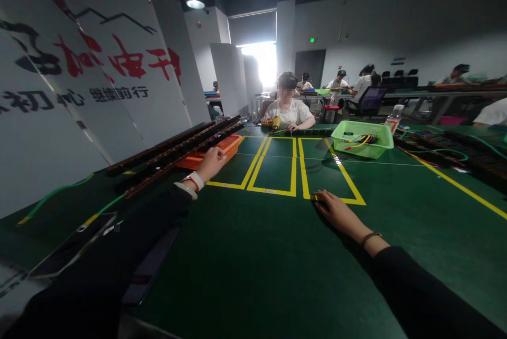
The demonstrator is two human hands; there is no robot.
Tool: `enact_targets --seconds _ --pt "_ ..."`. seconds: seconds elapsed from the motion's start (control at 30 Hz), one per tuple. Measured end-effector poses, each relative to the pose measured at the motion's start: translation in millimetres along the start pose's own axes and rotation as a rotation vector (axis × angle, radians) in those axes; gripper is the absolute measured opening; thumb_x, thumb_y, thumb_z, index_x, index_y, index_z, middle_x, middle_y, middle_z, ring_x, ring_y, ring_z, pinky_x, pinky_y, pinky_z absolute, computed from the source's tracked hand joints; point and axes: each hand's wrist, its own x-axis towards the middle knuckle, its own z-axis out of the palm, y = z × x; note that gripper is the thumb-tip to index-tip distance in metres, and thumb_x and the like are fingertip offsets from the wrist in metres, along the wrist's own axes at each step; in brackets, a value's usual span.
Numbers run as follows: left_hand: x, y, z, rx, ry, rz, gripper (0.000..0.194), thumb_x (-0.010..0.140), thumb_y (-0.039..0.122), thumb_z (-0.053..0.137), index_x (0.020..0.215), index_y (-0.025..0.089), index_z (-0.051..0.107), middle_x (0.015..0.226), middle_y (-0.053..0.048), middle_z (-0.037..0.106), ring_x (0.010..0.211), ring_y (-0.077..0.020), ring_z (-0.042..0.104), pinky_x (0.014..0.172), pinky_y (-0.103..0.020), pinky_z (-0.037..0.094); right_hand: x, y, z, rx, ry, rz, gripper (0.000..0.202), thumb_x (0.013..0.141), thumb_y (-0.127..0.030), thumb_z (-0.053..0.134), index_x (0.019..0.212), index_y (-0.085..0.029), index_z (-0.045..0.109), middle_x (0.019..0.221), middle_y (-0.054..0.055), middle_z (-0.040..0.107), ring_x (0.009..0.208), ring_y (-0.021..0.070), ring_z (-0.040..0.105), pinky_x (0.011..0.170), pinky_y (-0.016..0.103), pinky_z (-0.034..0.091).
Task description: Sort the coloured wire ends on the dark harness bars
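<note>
My left hand (212,165) is held at the near right part of an orange basket (228,144), its fingers bent and drawn together. Whatever lies between those fingertips, if anything, is too small to make out. On the green tabletop (253,254), my right hand (335,211) rests palm down with its fingers stretched forward. Its fingertips touch the near left corner of the right-hand yellow tape rectangle (335,199); nothing shows in its grasp. Beyond it to the right stands a green basket (362,141) holding several coloured wires (362,141).
Long dark strips (178,151) lie along the left edge, with green cables (55,196) nearby. A dark phone-like slab (152,267) is under my left forearm. A bottle (394,119) stands behind the green basket. Across the table a person (291,109) sits beside a yellow tool (275,123).
</note>
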Motion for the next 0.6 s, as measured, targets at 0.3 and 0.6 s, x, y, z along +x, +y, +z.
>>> enact_targets --seconds 0.3,0.6 --pt "59 -42 -8.2 0.454 -0.032 -0.107 0.04 0.077 0.03 0.055 0.108 0.006 0.048 0.116 -0.025 0.05 0.108 -0.0347 0.046 0.085 -0.045 0.037 0 -6 0 -0.043 0.041 -0.009 0.031 0.09 -0.031 0.046 0.116 -0.017 0.055 0.116 0.013 0.057 0.112 0.0258 0.053 0.097 0.044 0.044" --pt "87 -62 14.7 0.657 -0.028 -0.091 0.038 0.08 0.02 0.043 0.11 -0.002 0.047 0.116 -0.03 0.049 0.11 -0.0365 0.043 0.087 -0.046 0.03 -1 -11 3 -0.177 0.13 0.029 0.035 0.088 -0.029 0.049 0.119 -0.014 0.051 0.124 0.015 0.052 0.124 0.0284 0.041 0.103 0.048 0.037"
